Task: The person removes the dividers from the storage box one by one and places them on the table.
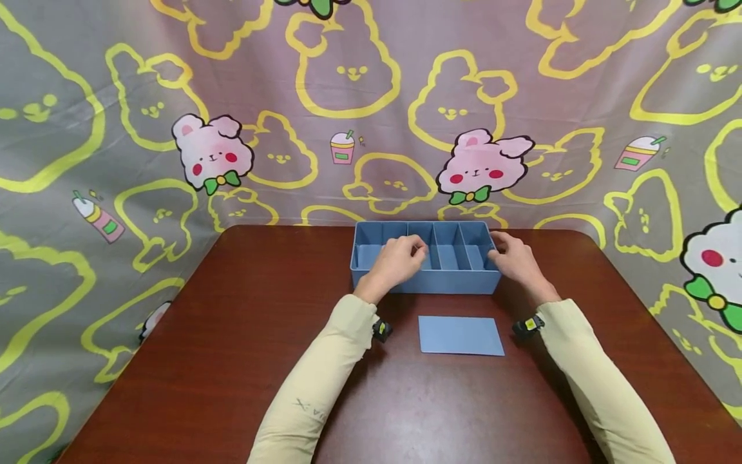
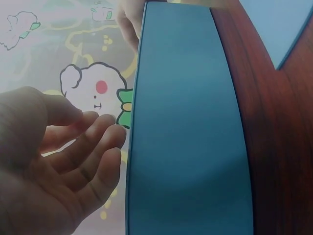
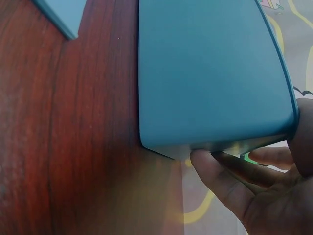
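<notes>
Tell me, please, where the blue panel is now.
In the head view, the panel lies flat on the table, right of centre, on the near side of the box and apart from it.

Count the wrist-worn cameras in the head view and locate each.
2. The left wrist camera sits at the left sleeve's cuff; the right wrist camera sits at the right sleeve's cuff. A flat blue panel lies between them.

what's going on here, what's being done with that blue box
A divided blue box is being handled by two bare hands on a brown table. The right hand holds its right end, while the left hand hovers over it, nothing visible in its grasp. A flat blue panel lies loose in front.
</notes>
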The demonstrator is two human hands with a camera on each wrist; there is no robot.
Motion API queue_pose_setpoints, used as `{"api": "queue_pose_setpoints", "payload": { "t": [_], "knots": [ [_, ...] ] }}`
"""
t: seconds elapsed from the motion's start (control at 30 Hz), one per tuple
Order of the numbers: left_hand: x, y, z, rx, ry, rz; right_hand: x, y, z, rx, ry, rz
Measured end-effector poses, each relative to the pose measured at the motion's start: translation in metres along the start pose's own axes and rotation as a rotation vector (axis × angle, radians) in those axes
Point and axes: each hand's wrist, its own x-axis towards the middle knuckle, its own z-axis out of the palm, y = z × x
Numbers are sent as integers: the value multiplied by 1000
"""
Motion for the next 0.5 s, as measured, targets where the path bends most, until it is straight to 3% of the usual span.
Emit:
{"api": "queue_pose_setpoints", "payload": {
  "t": [0.5],
  "knots": [
    [4,-15,-6,75,45,-55,3,-2,1,-15,-11,8]
  ]
}}
